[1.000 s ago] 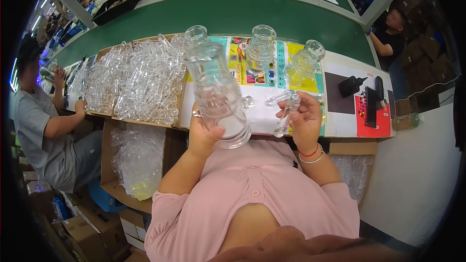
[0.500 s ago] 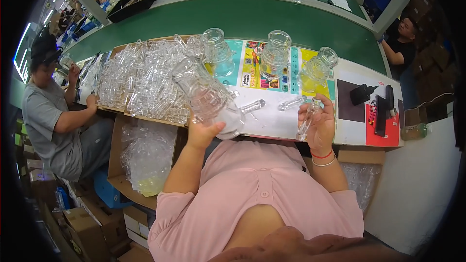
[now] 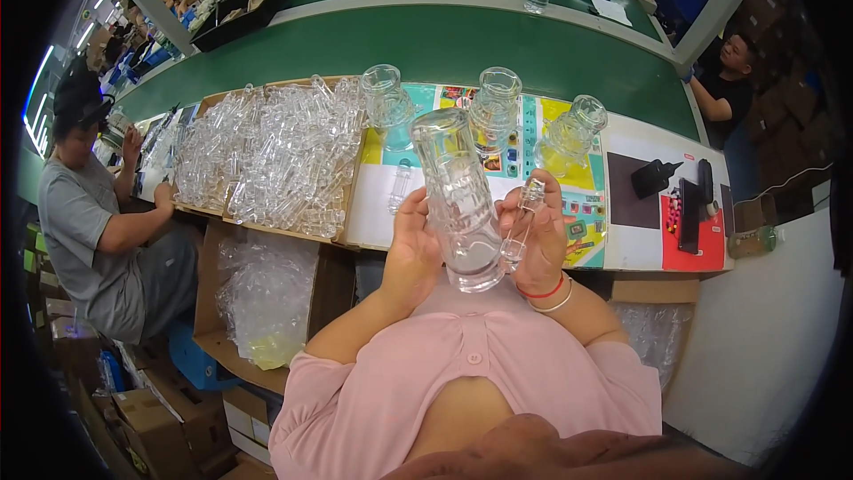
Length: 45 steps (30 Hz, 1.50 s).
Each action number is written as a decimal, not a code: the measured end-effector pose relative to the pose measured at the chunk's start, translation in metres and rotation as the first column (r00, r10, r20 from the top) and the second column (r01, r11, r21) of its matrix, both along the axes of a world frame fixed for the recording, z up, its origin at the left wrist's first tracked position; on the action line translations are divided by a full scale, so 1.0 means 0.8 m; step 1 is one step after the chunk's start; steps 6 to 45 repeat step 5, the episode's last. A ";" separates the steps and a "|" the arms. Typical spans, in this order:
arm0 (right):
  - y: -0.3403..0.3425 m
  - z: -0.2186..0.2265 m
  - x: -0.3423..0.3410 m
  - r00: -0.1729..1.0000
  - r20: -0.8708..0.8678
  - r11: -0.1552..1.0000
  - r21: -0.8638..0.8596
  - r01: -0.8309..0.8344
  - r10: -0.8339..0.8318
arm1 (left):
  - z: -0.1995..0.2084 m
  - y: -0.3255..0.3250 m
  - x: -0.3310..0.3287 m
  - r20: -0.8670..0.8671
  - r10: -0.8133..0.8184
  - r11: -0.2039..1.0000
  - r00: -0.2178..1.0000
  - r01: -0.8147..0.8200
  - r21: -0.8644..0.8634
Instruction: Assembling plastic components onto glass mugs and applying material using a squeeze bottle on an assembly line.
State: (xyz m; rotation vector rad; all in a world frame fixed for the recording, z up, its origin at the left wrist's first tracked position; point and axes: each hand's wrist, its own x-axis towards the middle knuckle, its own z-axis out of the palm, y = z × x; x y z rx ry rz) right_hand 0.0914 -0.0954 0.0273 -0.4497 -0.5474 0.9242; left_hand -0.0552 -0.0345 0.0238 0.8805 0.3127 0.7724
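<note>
My left hand (image 3: pixel 412 247) is closed around the side of a clear, ribbed, jug-like vessel (image 3: pixel 460 204), held tilted above the near table edge. In my right hand (image 3: pixel 544 240) a clear handle-shaped piece (image 3: pixel 522 224) is pinched, right beside the vessel's wall; whether the two touch I cannot tell. Three similar clear vessels stand behind: one at the left (image 3: pixel 387 100), one in the middle (image 3: pixel 496 111) and one at the right (image 3: pixel 573 135). A loose clear handle piece (image 3: pixel 401 187) lies on the table left of the held vessel.
Shallow cardboard trays (image 3: pixel 342 233) heaped with clear handle pieces (image 3: pixel 284 156) lie to the left. A black bottle (image 3: pixel 653 180) and a dark phone-like slab (image 3: pixel 689 216) are at the right. Beyond runs a green belt (image 3: pixel 426 40). A co-worker (image 3: pixel 98 231) sits at the left.
My left hand has brought the vessel rightward and more upright, in front of my body. My right hand, with the handle piece, has moved left to the vessel's side.
</note>
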 end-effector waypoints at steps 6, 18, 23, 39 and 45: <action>0.008 -0.003 -0.002 0.972 -0.145 0.982 0.057 -0.181 0.187 | -0.046 0.006 -0.004 0.064 -0.282 0.954 0.957 0.287 -0.085; 0.008 -0.003 -0.002 0.972 -0.145 0.982 0.057 -0.181 0.187 | -0.046 0.006 -0.004 0.064 -0.282 0.954 0.957 0.287 -0.085; 0.008 -0.003 -0.002 0.972 -0.145 0.982 0.057 -0.181 0.187 | -0.046 0.006 -0.004 0.064 -0.282 0.954 0.957 0.287 -0.085; 0.008 -0.003 -0.002 0.972 -0.145 0.982 0.057 -0.181 0.187 | -0.046 0.006 -0.004 0.064 -0.282 0.954 0.957 0.287 -0.085; 0.008 -0.003 -0.002 0.972 -0.145 0.982 0.057 -0.181 0.187 | -0.046 0.006 -0.004 0.064 -0.282 0.954 0.957 0.287 -0.085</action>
